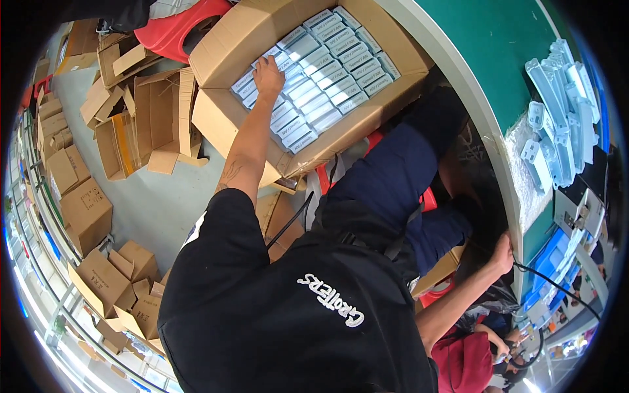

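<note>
My left hand [268,77] reaches into a large open carton [219,56], its fingers spread and resting on the left part of the packed goods. Rows of small white and pale blue boxes [325,78] stand tightly side by side in that carton, their printed ends facing up. Whether the fingertips grip one of the boxes is too small to make out. My right hand [503,254] is closed round the pale edge of the green-topped table [481,65], its fingertips partly hidden behind the edge.
Pale blue plastic parts [563,118] lie piled on the table, beside bubble wrap [524,177]. Opened cartons [151,121] and stacked brown boxes [88,213] cover much of the floor. A red stool [171,36] stands behind the carton. A black cable [557,285] runs by my right hand.
</note>
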Tool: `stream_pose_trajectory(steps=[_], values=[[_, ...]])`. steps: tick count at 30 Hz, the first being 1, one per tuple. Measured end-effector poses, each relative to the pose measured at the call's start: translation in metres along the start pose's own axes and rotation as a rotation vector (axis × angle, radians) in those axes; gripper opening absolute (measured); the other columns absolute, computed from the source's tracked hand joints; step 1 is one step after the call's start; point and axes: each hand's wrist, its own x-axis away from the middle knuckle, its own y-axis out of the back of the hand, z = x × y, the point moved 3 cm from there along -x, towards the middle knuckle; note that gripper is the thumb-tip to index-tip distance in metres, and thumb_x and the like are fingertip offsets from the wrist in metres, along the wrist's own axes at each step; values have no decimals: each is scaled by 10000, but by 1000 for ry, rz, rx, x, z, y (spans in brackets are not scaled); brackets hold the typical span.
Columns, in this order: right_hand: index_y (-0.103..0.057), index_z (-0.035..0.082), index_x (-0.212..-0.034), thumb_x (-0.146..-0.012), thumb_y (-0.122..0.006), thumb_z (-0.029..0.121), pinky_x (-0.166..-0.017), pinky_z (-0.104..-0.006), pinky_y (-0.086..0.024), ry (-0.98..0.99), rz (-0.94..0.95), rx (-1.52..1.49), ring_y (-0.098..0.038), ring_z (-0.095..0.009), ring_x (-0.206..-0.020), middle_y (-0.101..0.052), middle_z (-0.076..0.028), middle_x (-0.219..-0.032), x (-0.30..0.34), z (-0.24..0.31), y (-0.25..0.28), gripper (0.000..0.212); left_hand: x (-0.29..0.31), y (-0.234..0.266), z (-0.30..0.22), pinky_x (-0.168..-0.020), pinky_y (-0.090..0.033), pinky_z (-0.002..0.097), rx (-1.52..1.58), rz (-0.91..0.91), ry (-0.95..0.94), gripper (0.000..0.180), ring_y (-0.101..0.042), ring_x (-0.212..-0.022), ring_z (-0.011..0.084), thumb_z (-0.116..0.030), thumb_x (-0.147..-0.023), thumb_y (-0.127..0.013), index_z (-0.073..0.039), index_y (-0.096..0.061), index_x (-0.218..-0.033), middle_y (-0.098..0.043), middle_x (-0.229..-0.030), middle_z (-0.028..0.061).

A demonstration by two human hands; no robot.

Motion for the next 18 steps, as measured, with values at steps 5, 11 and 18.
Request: stream_pose_trajectory(steps=[5, 11, 18], values=[[-421, -82, -1492, -1142, -197, 319, -1147, -545, -366, 26, 12, 44, -449, -348, -1392, -478, -208, -1523, -1, 3, 1, 578, 0, 4, 3, -996, -473, 516, 18, 5, -99, 489, -548, -1240, 344, -196, -839, -791, -70, -553, -1247, -550, -1267, 143], [-415, -86, -1495, -1141, -199, 316, -1156, -558, -352, -14, 25, -18, -434, -360, -1406, -462, -215, -1540, -2, 5, 2, 578, -5, -1, 6, -1059, -436, 523, 109, -37, -18, 567, -491, -1337, 361, -254, -897, -733, -14, -509, -1358, -523, -1399, 171], [-402, -86, -1505, -1140, -207, 311, -1157, -560, -349, -13, 8, -1, -429, -357, -1409, -455, -211, -1543, -5, 16, 7, 573, -19, -13, 16, -1112, -405, 510, 30, -34, 12, 487, -471, -1394, 336, -283, -989, -592, -46, -527, -1410, -487, -1502, 165]])
